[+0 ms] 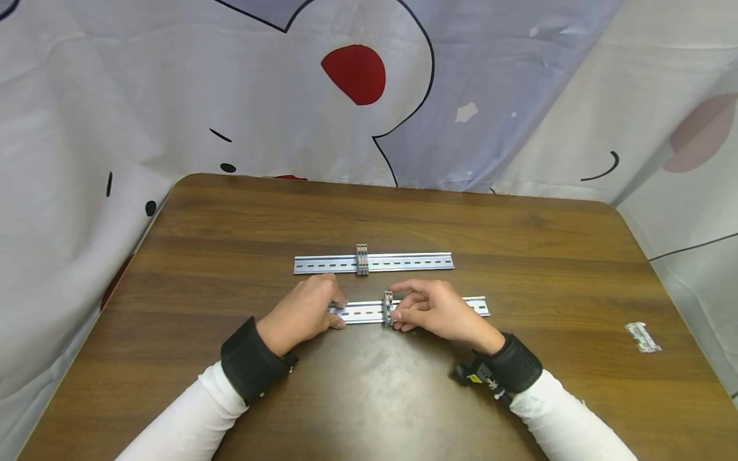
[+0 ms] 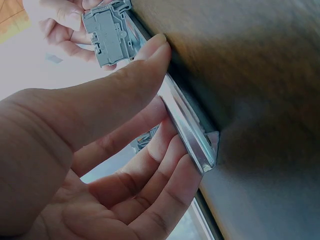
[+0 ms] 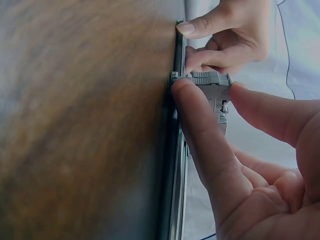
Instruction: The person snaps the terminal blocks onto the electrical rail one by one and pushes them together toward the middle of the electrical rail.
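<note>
My left hand (image 1: pixel 305 310) grips the near slotted metal DIN rail (image 1: pixel 360 312) toward its left end. The thumb lies along one long edge and the fingers along the other, as the left wrist view shows. On this rail sit grey terminal blocks (image 1: pixel 388 308), standing upright side by side. Seen from the left wrist, the flat side of the grey block (image 2: pixel 110 37) faces the left hand. My right hand (image 1: pixel 435 310) pinches the blocks between its fingers and thumb, with one fingertip down at the rail in the right wrist view.
Behind lies a second DIN rail (image 1: pixel 409 261), parallel to the first, carrying several terminal blocks (image 1: pixel 362 260) near its middle. A small white printed packet (image 1: pixel 642 337) rests at the right of the wooden table (image 1: pixel 519 234). A patterned cloth (image 1: pixel 259 96) hangs beyond the table's far edge.
</note>
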`<state>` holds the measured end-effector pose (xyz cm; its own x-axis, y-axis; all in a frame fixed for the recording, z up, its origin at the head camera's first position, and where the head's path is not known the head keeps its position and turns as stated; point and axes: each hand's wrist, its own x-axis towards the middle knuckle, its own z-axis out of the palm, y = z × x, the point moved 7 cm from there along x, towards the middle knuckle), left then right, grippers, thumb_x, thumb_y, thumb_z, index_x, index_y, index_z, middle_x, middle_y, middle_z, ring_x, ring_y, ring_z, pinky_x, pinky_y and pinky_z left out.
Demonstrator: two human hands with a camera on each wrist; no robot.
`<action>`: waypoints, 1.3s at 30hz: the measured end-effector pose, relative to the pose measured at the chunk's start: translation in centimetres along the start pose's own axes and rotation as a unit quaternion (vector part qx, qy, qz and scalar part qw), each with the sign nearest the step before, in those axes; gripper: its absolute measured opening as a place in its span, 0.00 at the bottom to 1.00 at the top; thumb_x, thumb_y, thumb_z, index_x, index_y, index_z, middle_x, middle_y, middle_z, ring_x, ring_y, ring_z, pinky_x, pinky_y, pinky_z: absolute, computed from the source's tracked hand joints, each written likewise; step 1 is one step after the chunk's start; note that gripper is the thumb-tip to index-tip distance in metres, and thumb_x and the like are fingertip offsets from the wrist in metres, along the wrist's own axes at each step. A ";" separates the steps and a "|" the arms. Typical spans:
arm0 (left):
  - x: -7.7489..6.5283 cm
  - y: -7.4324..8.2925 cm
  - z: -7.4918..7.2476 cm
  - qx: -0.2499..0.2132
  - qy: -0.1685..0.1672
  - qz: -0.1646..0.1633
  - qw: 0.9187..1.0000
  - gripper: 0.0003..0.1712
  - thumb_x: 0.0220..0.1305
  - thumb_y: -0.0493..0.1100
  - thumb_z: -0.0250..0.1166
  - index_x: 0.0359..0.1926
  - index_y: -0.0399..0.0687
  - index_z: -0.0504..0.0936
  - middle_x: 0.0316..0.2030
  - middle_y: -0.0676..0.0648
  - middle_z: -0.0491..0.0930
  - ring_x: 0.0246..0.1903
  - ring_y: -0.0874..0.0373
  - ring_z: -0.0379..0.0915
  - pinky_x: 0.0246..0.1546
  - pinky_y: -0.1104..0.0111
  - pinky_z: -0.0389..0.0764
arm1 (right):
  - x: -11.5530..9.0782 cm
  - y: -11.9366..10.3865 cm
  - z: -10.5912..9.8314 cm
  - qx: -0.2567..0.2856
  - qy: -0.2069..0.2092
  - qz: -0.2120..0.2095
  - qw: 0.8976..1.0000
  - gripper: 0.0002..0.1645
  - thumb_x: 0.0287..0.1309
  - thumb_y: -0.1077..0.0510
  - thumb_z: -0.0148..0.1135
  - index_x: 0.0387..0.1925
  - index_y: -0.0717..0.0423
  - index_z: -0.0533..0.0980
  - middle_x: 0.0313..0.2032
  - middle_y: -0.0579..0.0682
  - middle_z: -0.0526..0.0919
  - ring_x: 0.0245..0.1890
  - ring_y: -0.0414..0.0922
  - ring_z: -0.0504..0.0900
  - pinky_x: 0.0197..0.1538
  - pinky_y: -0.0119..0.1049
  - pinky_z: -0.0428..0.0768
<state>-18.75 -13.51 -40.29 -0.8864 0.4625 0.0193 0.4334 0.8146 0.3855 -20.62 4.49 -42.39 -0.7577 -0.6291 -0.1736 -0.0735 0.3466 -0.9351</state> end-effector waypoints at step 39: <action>0.1 -1.3 -0.4 -0.013 0.006 -0.009 1.000 0.13 0.42 0.42 0.81 0.31 0.42 0.91 0.29 0.46 0.82 0.31 0.53 0.80 0.33 0.62 0.80 | -15.8 8.9 -22.8 -0.449 0.194 0.248 0.836 0.35 0.66 0.42 0.57 0.57 0.69 0.75 0.49 0.76 0.79 0.52 0.78 0.70 0.48 0.62 0.62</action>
<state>-19.45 -14.66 -40.42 -0.8963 0.4429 0.0233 0.4128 0.8136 0.4094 -24.10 33.34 -40.95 -0.9799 -0.0405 -0.1954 -0.0132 0.9902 -0.1394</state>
